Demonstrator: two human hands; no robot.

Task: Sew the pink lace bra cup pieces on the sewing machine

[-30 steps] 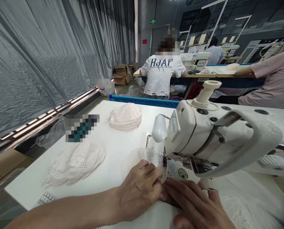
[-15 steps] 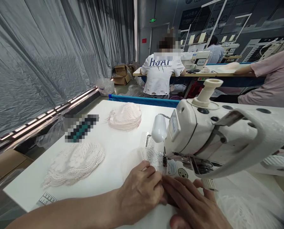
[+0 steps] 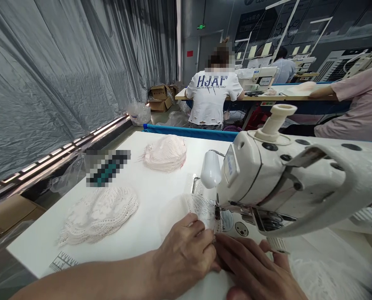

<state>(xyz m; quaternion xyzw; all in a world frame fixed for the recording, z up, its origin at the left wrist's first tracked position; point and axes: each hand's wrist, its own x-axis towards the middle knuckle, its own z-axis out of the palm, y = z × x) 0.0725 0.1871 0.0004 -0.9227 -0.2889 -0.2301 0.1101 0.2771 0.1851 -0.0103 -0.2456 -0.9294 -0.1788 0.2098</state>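
- My left hand (image 3: 187, 250) curls at the near edge of the lace piece (image 3: 203, 207), which lies at its one o'clock, by the presser foot (image 3: 217, 213); what the fingertips grip I cannot tell.
- My right hand (image 3: 256, 264), at the left's three o'clock: fingers together; whether they hold cloth, I cannot tell.
- Lace stack (image 3: 101, 214): my left hand's ten o'clock.

The 2 hands worked close together. The left hand (image 3: 187, 250) was palm down, its fingers curled under, their tips hidden. Its wrist (image 3: 153, 266) ran nearly straight into the forearm (image 3: 95, 275), which slanted down and leftward from the left hand. Just right of the left hand, the right hand (image 3: 251, 262) reached obliquely toward it, 2 fingers extended side by side, thumb apart.
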